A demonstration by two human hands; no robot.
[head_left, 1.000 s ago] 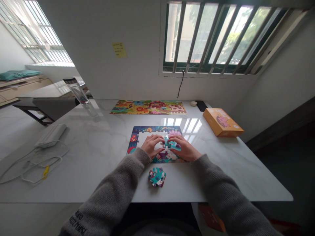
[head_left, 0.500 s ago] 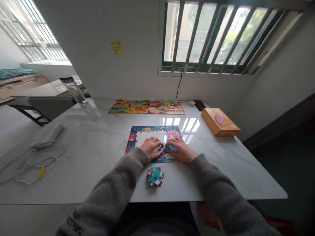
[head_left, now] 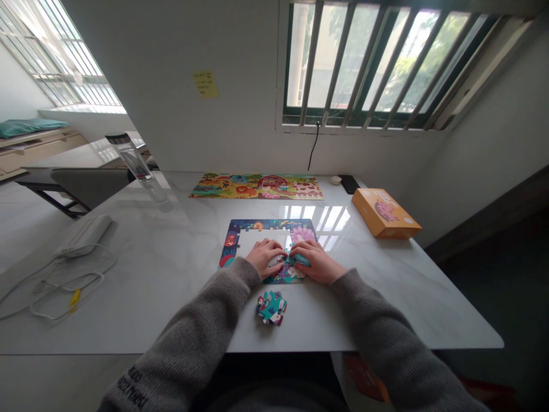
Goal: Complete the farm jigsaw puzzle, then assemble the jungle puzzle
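Observation:
A jigsaw puzzle with a dark blue border lies flat on the table, its frame joined and much of its middle showing bare white tabletop. My left hand rests over its lower middle, fingers curled and pinching a small puzzle piece. From the right, my right hand bends its fingers around a teal puzzle piece, close beside the left fingertips. Both hands partly cover the pieces beneath them. Nearer to me sits a small pile of loose puzzle pieces, mostly teal.
Along the wall lies a long finished farm-animal puzzle. An orange box stands at the right, near a black phone. To the left are a glass bottle, a white device and its cable.
Both hands stay at the same spot on the puzzle, with only slight finger movement. The whole view shifts a little.

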